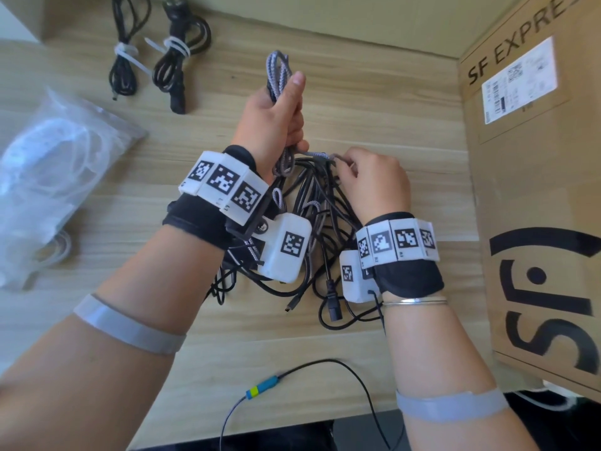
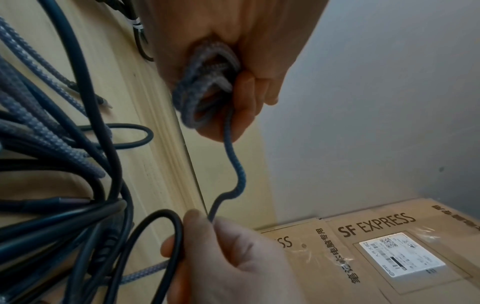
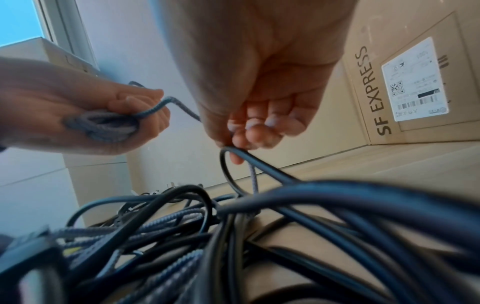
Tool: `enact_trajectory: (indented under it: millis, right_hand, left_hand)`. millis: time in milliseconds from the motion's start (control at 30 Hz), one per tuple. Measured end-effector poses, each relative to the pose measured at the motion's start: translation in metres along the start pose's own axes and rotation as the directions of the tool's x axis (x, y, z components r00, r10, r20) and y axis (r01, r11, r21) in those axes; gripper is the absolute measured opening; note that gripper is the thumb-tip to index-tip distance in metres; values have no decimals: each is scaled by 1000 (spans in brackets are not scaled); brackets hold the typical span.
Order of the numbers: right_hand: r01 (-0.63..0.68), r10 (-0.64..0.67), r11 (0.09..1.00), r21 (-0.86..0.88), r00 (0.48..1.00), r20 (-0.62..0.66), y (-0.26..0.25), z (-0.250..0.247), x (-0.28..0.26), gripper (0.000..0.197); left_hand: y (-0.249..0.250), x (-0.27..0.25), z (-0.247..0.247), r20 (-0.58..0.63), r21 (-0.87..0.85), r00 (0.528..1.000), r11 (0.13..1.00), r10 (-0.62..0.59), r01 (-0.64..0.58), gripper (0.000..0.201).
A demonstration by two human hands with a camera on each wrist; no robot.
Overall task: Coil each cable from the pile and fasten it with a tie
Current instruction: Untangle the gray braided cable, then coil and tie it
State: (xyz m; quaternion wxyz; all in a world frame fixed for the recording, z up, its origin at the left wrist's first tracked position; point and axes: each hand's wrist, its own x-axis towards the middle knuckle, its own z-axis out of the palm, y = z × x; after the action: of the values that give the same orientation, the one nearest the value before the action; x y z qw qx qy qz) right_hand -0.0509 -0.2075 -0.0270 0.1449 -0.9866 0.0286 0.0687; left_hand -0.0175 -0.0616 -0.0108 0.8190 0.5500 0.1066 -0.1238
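Observation:
My left hand grips a bundle of loops of a grey braided cable, held upright above the pile; the loops show inside its fist in the left wrist view. From that fist the cable's free run leads to my right hand, which pinches it between thumb and fingers. A black cable loop hangs over the same fingers. Below both hands lies the tangled pile of black and braided cables.
Two black coiled cables bound with white ties lie at the back left. A clear plastic bag of white ties sits on the left. A large SF Express cardboard box stands at the right. A thin black wire with a blue-green connector lies near the table's front edge.

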Motion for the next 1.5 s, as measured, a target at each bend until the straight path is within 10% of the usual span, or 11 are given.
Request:
enact_trajectory:
  millis: [267,567,1100,1500]
  right_hand:
    - [34,-52,994,105,982,180,15,-6,7,23]
    - [51,-34,893,448,998,-47,11,-14,6,12]
    - [93,-22,845,526,990,-138,-9,-15,-2,27]
    - [165,-5,646,745,977,-213,-15,-19,8,39]
  left_hand:
    - [-2,-2,0,2,86,999,996,-33,32,30]
    - [-10,0,5,49,268,999,963,-11,-3,21]
    - [-19,3,1,41,575,999,818,-26,-2,19]
    - [-21,0,6,202,145,979,989,-10,-20,21]
